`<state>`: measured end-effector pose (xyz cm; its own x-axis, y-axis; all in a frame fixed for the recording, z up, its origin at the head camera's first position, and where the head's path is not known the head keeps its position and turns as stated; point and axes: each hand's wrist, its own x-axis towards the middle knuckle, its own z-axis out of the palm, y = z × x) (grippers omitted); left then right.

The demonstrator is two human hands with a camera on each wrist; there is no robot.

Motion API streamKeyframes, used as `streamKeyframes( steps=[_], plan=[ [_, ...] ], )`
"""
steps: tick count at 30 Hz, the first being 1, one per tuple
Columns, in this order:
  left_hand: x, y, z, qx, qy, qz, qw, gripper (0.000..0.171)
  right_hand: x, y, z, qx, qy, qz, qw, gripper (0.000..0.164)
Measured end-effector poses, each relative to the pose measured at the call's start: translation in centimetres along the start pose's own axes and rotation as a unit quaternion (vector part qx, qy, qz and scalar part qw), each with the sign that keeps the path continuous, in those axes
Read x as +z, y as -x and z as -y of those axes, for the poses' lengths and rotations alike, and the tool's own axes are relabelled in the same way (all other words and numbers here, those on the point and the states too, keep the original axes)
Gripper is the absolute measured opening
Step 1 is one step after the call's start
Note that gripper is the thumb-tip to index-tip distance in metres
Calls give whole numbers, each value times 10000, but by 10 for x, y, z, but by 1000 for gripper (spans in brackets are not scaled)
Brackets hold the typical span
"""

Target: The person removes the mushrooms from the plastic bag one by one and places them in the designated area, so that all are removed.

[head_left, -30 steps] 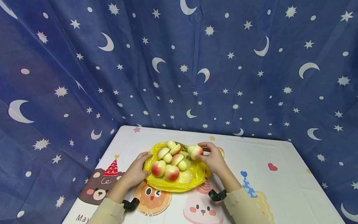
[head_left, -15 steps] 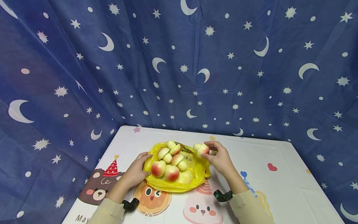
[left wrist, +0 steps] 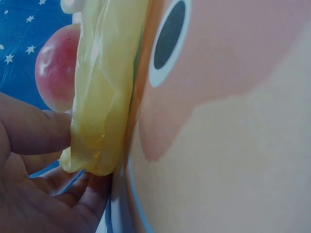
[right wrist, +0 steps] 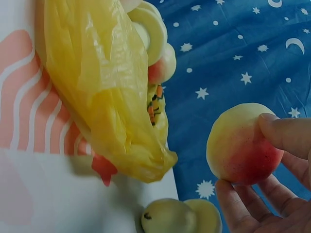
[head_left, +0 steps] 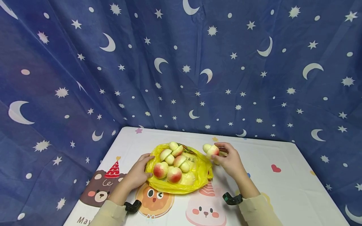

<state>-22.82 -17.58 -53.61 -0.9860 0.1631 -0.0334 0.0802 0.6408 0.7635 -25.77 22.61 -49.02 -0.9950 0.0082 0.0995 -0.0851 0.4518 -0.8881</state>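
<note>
A yellow plastic bag (head_left: 199,183) lies spread on the table, its rim rolled down. Several toy mushrooms (head_left: 173,175) with cream-and-red caps sit inside it. My left hand (head_left: 137,172) grips the bag's left rim, thumb above and fingers beneath, as the left wrist view shows. To the right of the bag, my right hand (head_left: 232,160) pinches one toy mushroom (right wrist: 243,145) by its cap between thumb and fingers, the stem pointing left in the head view. Below that hand, another toy mushroom (right wrist: 170,216) rests on the table, mostly hidden in the head view.
A white tablecloth (head_left: 294,188) with cartoon prints covers the table. Behind it hangs a blue curtain (head_left: 181,78) with moons and stars. Dark wrist devices (head_left: 232,199) sit on both wrists.
My right hand has carried its toy mushroom from over the bag's right part out past the right rim. My left hand stays on the bag.
</note>
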Motion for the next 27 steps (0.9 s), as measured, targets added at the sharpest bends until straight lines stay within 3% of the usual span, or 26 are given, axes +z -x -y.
streamKeyframes(
  steps=[18,27],
  plan=[
    [-1,0,2,22,-7,-4,10000,73,-28,11,-8,-307,49,-331,9990,58],
    [0,-1,2,10,11,-10,10000,73,-42,15,-17,-148,188,-579,9980,59]
  ],
)
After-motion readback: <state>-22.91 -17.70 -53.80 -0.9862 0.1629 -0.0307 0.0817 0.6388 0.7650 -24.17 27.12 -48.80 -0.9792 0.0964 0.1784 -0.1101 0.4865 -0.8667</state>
